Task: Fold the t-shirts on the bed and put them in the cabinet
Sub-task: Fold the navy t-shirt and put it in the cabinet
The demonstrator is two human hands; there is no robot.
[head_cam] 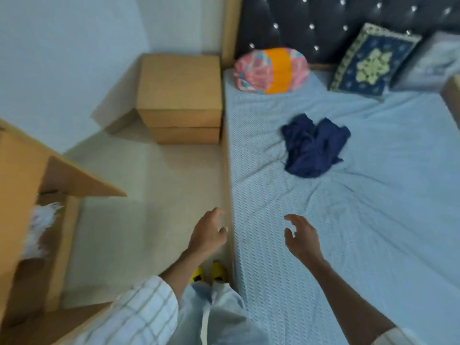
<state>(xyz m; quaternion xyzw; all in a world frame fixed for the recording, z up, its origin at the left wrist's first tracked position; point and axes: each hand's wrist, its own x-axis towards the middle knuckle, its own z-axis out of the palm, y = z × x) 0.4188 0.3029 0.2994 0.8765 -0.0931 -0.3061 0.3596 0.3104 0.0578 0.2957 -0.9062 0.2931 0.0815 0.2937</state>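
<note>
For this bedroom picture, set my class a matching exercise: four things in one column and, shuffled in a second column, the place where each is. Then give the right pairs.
Things
1. navy t-shirt
2. pink and orange bolster
3. wooden nightstand
4. left hand

Places
A. on the floor in the corner, beside the bed
B. crumpled in the middle of the sheet
C. over the floor at the bed's edge
D. at the head of the bed, against the headboard

Pairs: 1-B, 2-D, 3-A, 4-C
</note>
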